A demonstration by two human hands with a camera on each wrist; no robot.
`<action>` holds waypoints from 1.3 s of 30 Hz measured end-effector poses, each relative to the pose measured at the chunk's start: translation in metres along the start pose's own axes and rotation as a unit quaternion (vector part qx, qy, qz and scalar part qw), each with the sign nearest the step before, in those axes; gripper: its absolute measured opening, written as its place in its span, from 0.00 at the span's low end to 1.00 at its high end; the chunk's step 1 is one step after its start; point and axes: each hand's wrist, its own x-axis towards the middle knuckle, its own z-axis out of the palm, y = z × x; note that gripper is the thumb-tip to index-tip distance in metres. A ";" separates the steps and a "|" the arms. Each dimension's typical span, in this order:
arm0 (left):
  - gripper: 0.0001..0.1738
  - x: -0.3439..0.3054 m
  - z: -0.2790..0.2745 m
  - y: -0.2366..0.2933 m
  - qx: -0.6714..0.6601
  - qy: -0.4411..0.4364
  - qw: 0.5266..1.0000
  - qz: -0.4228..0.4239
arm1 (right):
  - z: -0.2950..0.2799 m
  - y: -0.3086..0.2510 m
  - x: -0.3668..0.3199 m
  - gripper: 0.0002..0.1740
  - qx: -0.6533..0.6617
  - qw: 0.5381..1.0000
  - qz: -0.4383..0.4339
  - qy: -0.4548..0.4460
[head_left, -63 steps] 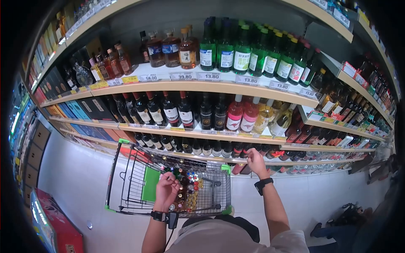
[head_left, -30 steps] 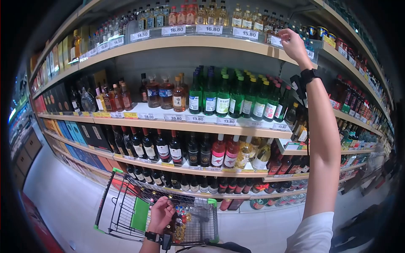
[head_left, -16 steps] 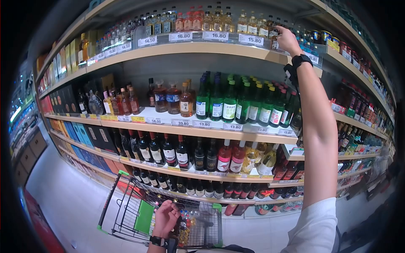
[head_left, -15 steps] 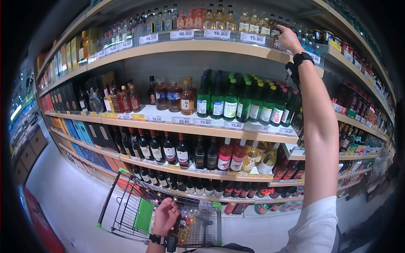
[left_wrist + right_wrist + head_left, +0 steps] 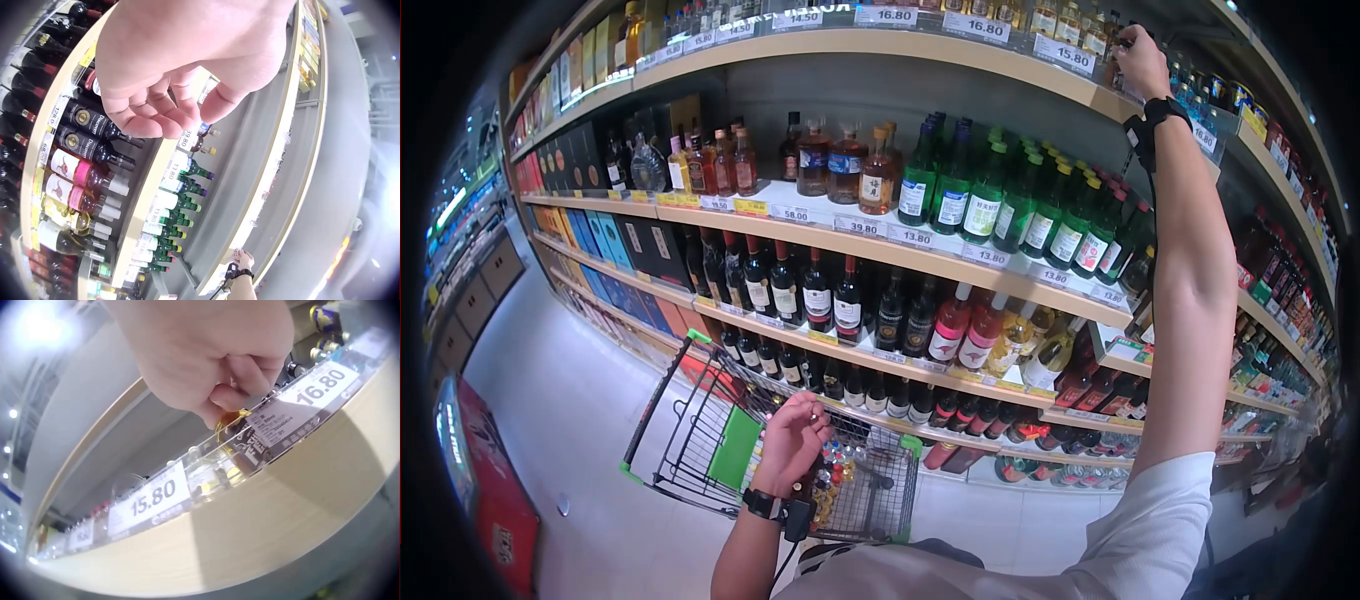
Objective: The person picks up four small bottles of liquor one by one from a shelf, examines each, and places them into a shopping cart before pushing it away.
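High at the top shelf, my right hand (image 5: 1142, 68) reaches over the clear front lip. In the right wrist view its curled fingers pinch the top of a miniature liquor bottle (image 5: 240, 439), amber with a dark label, standing low behind the lip. A price card partly covers that bottle. My left hand (image 5: 793, 440) hangs loosely curled above the shopping cart (image 5: 870, 500) and holds nothing; the left wrist view shows its fingers bent, with shelves of bottles beyond. Inside the cart lie small bottles with coloured caps (image 5: 835, 470), partly hidden by that hand.
Green bottles (image 5: 983, 205) fill the shelf below, with wine bottles (image 5: 818, 290) under them. A wooden shelf edge (image 5: 960, 55) with price cards (image 5: 1064, 55) runs across the top. Further shelves (image 5: 1290, 170) stand at right. A red display box (image 5: 495, 490) sits at lower left.
My right hand has risen from beside the cart to the top shelf and taken hold of a miniature bottle's top. The head view has tilted back downward; my left hand stays above the cart.
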 end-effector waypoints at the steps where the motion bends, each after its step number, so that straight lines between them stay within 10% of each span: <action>1: 0.06 0.002 0.002 0.001 -0.001 -0.011 1.000 -0.001 | 0.001 -0.002 -0.002 0.26 0.023 1.000 0.006 0.013; 17: 0.07 0.037 0.043 0.020 0.028 -0.076 0.996 -0.026 | -0.095 -0.101 -0.072 0.11 0.411 0.901 -0.020 0.140; 39: 0.21 0.063 0.142 -0.002 0.078 -0.242 0.967 -0.019 | -0.080 -0.233 -0.376 0.14 0.702 0.637 0.207 -0.241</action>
